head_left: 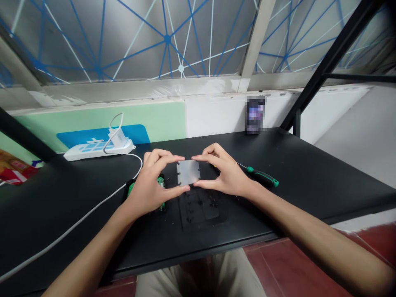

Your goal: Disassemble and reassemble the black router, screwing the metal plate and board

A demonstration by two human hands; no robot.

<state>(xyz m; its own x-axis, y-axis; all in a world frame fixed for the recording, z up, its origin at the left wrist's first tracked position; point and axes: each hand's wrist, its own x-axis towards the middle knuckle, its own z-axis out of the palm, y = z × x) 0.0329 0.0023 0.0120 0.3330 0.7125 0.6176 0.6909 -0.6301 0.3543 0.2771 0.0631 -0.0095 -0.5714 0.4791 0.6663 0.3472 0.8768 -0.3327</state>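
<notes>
A small silvery rectangular plate (188,172) with dark tabs along its sides is held up over the black table. My left hand (151,179) pinches its left corners between thumb and fingers. On the other side, my right hand (222,171) grips the right corners the same way. Below the plate lies a black plastic part (202,212) with small dark bits on it. A dark case with a green circuit board (161,192) sits partly hidden behind my left hand. A green and black screwdriver (264,177) rests to the right of my right hand.
On the black table (309,177), a white power strip (95,149) with a plugged-in adapter (116,137) stands at the back left. Its white cable (83,216) crosses the left side. A blurred phone-like object (255,115) leans on the wall. A red packet (17,171) lies far left.
</notes>
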